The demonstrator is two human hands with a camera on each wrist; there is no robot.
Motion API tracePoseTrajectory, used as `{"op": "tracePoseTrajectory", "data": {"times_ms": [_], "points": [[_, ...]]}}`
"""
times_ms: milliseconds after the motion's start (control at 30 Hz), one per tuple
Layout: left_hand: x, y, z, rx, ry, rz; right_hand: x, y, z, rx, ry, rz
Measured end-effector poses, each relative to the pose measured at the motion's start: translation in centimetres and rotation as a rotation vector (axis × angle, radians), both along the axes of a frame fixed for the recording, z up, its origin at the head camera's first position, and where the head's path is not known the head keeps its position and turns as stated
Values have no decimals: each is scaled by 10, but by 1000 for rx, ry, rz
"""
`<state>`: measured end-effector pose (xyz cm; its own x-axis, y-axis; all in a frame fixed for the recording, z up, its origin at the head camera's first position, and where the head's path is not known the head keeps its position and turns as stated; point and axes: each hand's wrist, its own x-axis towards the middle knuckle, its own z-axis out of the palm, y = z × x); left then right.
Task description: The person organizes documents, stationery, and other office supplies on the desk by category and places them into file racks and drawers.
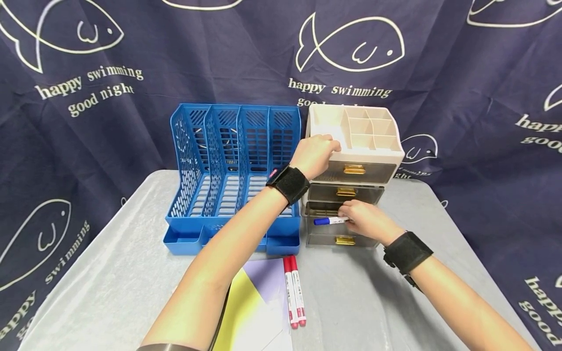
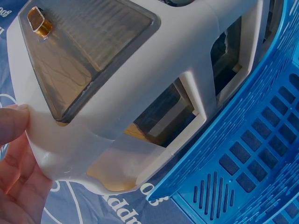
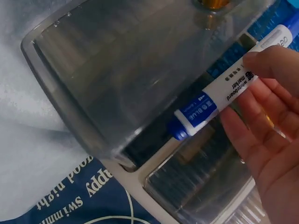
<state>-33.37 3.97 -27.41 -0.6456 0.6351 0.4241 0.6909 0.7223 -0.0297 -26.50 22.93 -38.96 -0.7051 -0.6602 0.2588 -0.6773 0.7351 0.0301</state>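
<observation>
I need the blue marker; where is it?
In the head view, the blue marker is held by the right hand over the open drawer of the organizer.

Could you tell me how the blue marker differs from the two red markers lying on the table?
The blue marker has a blue cap, while the two red markers have red caps. The blue marker is held in the right hand over the open bottom drawer, lying crosswise; the red markers lie untouched on the table, side by side, pointing away from the person. All three share a white barrel and look alike in shape.
</observation>
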Motion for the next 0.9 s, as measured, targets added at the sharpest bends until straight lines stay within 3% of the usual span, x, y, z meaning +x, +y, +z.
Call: {"op": "tracePoseTrajectory", "data": {"times_ms": [433,600,900], "points": [[0,0,0,15,-1,-6,-13,-8,-12,69,-153,-62],[-1,0,-1,20,-1,-6,-19,-11,-20,61,-232,-78],[-1,0,0,21,-8,-12,-24,-15,-27,39,-294,-59]]}}
